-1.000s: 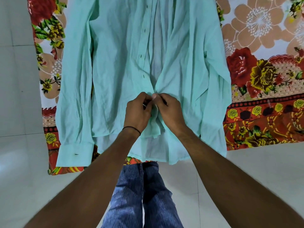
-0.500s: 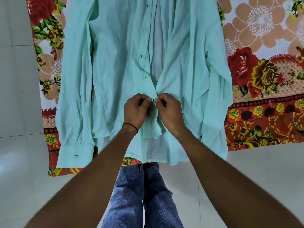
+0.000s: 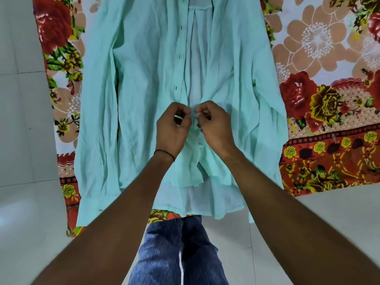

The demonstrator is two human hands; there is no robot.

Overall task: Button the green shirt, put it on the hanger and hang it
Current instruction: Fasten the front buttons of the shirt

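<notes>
Glossy pale floor tiles (image 3: 20, 120) left of green shirt (image 3: 144, 99). Floral sheet (image 3: 320, 58) under shirt, red and peach blooms. Shirt thin, crinkled, spread flat front-up, plackets parted, hem rumpled. My ribbed blue jeans (image 3: 164, 254) just below shirt hem. My left hand (image 3: 171, 130) and right hand (image 3: 213, 128) close together at shirt's lower front, each pinching one placket edge. Thin black band (image 3: 164, 154) on left wrist.

Domestic setting is indicated, likely a bedroom. A floral printed sheet (image 3: 329, 95), red and peach flowers with a patterned border, is spread over a raised surface that cannot be identified. Glossy white floor tiles (image 3: 22, 120) with grout lines are seen on both sides. A green shirt (image 3: 144, 79) is laid flat on the sheet, household-laundry style.
</notes>
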